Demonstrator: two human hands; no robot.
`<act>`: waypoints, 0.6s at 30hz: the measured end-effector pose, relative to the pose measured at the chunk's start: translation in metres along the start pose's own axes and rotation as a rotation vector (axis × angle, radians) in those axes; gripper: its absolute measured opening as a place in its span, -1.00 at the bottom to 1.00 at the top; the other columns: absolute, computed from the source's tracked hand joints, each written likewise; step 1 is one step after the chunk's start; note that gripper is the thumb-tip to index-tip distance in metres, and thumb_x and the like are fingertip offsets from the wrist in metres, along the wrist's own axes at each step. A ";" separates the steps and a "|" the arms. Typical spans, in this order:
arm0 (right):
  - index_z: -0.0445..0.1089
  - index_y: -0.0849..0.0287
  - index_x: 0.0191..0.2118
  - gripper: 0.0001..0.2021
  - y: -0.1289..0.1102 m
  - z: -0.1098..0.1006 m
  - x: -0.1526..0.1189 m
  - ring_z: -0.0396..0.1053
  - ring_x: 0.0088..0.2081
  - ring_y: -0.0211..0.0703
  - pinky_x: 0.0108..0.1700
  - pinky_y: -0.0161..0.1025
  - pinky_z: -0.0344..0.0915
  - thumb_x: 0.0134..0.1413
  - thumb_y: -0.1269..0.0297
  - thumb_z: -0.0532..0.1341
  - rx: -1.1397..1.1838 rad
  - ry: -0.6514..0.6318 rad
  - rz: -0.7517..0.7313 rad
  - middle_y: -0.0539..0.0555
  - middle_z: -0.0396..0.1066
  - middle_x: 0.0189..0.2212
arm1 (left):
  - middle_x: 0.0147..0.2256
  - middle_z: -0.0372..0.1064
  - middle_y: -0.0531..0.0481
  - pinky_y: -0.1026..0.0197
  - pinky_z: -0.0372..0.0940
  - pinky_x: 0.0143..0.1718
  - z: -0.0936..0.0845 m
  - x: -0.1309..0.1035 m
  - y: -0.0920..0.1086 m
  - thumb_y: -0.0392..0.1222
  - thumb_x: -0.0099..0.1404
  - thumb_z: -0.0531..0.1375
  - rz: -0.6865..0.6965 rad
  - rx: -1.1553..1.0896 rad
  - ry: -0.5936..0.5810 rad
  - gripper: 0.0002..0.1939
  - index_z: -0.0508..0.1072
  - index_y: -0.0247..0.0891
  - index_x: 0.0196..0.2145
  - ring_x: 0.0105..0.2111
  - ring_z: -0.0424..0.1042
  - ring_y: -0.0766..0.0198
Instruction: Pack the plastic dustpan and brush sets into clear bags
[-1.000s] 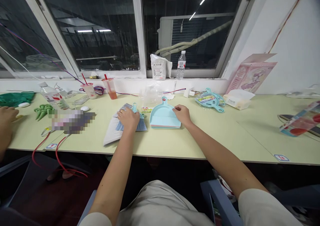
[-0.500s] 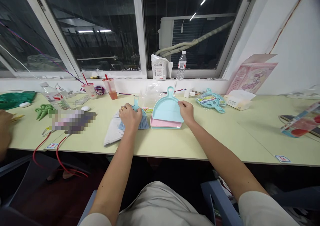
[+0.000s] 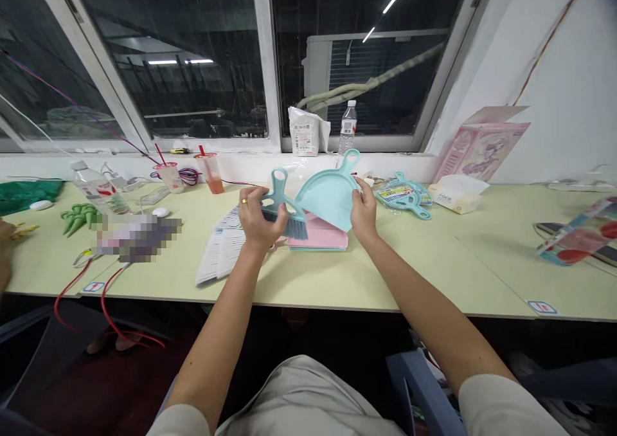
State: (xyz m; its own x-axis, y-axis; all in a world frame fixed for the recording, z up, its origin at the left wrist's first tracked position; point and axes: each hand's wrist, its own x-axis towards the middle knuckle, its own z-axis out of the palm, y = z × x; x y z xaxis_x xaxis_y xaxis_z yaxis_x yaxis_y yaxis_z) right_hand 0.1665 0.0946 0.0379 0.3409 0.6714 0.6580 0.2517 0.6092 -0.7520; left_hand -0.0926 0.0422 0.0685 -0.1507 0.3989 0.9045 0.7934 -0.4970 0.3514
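My left hand (image 3: 260, 216) is closed around the head of a small blue-green hand brush (image 3: 284, 204), its looped handle pointing up and its bristles down to the right. In my right hand (image 3: 364, 211) is the right edge of a light turquoise dustpan (image 3: 328, 191), tilted with its handle up. The brush's lower edge overlaps the dustpan's left side in view; whether they touch I cannot tell. Beneath lies a pink dustpan (image 3: 322, 233) stacked on a turquoise one. A fanned stack of white printed sheets (image 3: 219, 249) rests left of it, partly behind my left hand.
Wrapped turquoise brush-and-dustpan sets (image 3: 405, 195) lie to the right, beside a tissue pack (image 3: 457, 195) and a pink box (image 3: 486, 143). Drink cups (image 3: 209, 172), a water bottle (image 3: 101, 188) and a green toy (image 3: 80, 217) stand left. Another person's hand (image 3: 6, 233) shows at the left edge.
My left hand has lifted the brush off the paper stack and moved it right, toward the dustpan. My right hand has raised and tilted the turquoise dustpan off the pink one.
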 end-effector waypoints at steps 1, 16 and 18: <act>0.35 0.09 0.24 -0.55 -0.004 0.002 -0.003 0.35 0.23 -0.02 0.28 -0.07 0.27 0.35 0.08 0.03 0.021 -0.030 0.007 0.15 0.38 0.25 | -0.07 0.36 -0.19 0.01 0.37 -0.04 0.003 0.006 0.008 -0.07 0.26 0.26 0.004 -0.052 -0.046 -0.62 0.30 -0.20 -0.02 0.01 0.40 0.01; 0.48 0.05 0.03 -0.54 -0.010 0.009 -0.012 0.47 0.09 0.01 0.16 -0.08 0.37 0.08 -0.06 0.41 0.277 -0.467 0.109 0.08 0.52 0.09 | -0.07 0.41 -0.12 0.07 0.31 -0.01 0.055 0.023 0.023 0.01 0.31 0.30 -0.285 -0.259 -0.631 -0.64 0.33 -0.21 -0.07 -0.06 0.42 0.08; 0.50 0.03 0.00 -0.61 -0.007 0.008 -0.012 0.47 0.06 -0.02 0.12 -0.11 0.38 0.06 0.05 0.41 0.304 -0.531 0.175 0.04 0.53 0.08 | -0.01 0.44 -0.10 0.10 0.30 -0.02 0.057 0.015 0.014 0.02 0.29 0.30 -0.266 -0.371 -0.719 -0.57 0.35 -0.21 0.01 -0.03 0.43 0.09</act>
State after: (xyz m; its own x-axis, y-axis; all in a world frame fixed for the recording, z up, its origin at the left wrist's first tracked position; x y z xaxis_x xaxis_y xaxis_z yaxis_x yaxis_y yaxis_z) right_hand 0.1534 0.0863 0.0357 -0.1615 0.8423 0.5143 -0.0616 0.5115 -0.8571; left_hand -0.0499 0.0851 0.0736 0.2057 0.8682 0.4515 0.5211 -0.4877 0.7004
